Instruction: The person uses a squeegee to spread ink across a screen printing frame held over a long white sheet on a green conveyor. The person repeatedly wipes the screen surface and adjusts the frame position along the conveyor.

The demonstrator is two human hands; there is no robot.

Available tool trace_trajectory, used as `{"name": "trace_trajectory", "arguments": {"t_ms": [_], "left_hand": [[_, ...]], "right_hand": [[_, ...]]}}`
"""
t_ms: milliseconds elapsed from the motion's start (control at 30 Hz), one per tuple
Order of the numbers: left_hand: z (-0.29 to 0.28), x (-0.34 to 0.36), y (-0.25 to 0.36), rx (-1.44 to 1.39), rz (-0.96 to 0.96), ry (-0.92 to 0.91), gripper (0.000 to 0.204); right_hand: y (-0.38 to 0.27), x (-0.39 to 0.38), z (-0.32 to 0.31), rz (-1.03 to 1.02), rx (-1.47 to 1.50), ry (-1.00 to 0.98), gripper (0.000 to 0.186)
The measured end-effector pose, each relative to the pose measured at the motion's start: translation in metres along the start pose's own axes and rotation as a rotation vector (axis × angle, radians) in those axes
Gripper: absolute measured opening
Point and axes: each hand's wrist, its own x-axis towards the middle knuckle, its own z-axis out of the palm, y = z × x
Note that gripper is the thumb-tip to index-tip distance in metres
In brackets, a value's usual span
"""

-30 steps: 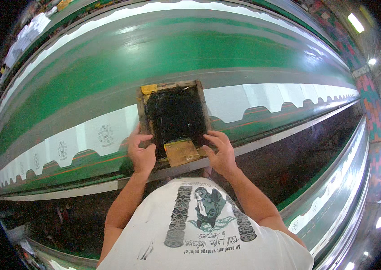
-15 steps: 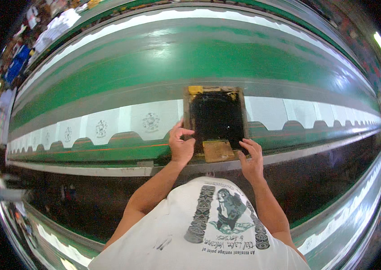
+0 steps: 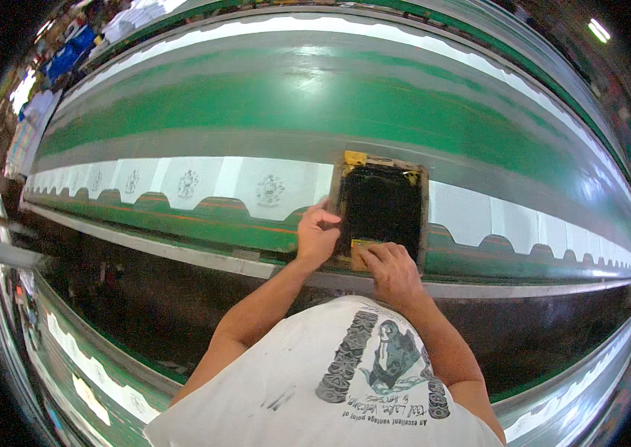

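Note:
A silk-screen printing frame (image 3: 424, 223) with wooden sides lies over the row of white fabric pieces (image 3: 270, 182). Its mesh looks black, and yellow tape covers part of the far edge. My left hand (image 3: 318, 238) is closed at the frame's left side, fingers and thumb bent around that edge. At the near end of the frame, my right hand (image 3: 394, 270) grips a squeegee (image 3: 358, 255) with a wooden handle, which it partly covers. Fabric pieces left of the frame carry dark printed emblems; those to its right look plain white.
The long green table (image 3: 256, 112) stretches left and right, with another white fabric row (image 3: 315, 24) along its far side. A pale rail (image 3: 248, 266) edges its near side. Behind me stands another green table with fabric (image 3: 99, 376). Blue items (image 3: 69, 54) sit far left.
My right hand has moved left from the frame's right side and taken hold of the squeegee. The left hand stays at the frame's left edge. The whole view has shifted slightly.

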Motion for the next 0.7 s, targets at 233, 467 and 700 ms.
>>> {"name": "trace_trajectory", "arguments": {"t_ms": [233, 467, 700], "left_hand": [[0.005, 0.007, -0.029, 0.046, 0.086, 0.077, 0.020], [-0.004, 0.016, -0.018, 0.027, 0.065, 0.022, 0.019], [-0.010, 0.022, -0.010, 0.173, 0.126, -0.054, 0.013]], "right_hand": [[0.034, 0.064, -0.059, 0.066, 0.113, -0.360, 0.051], [0.083, 0.146, -0.044, 0.239, 0.054, -0.202, 0.056], [0.111, 0.145, -0.023, 0.178, 0.054, -0.051, 0.063]]}}
